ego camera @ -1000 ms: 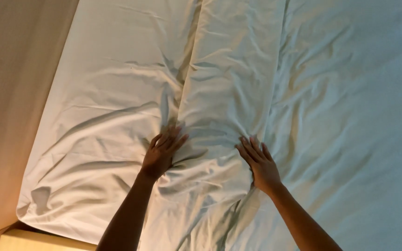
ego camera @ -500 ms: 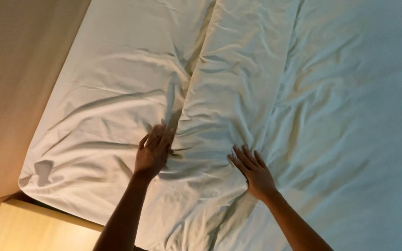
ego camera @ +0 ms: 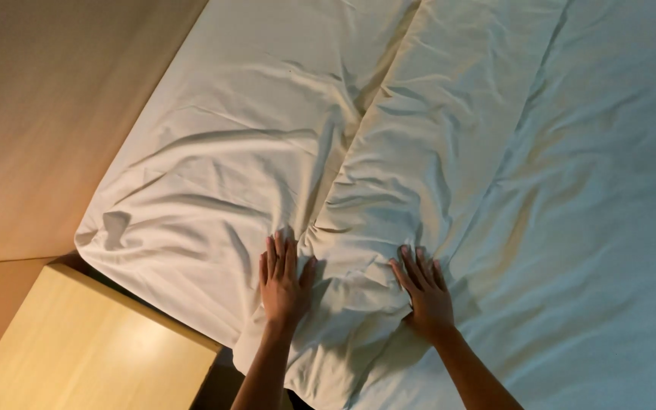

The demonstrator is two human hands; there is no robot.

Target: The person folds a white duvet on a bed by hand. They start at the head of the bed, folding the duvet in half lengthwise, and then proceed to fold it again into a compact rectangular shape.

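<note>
A wrinkled white sheet covers a bed. A long folded band of the sheet runs down its middle toward me. My left hand lies flat, fingers together, on the sheet at the band's left edge. My right hand presses flat on the band's right edge, fingers slightly spread. Both palms face down and hold nothing. The cloth between my hands is bunched into small creases.
A light wooden bedside table stands at the lower left, next to the bed's corner. A beige wall runs along the bed's left side. The sheet's right part looks bluish and smoother.
Both hands slid down the sheet toward me, staying flat on either side of the folded band. The view shifted, bringing more of the wooden table into sight.
</note>
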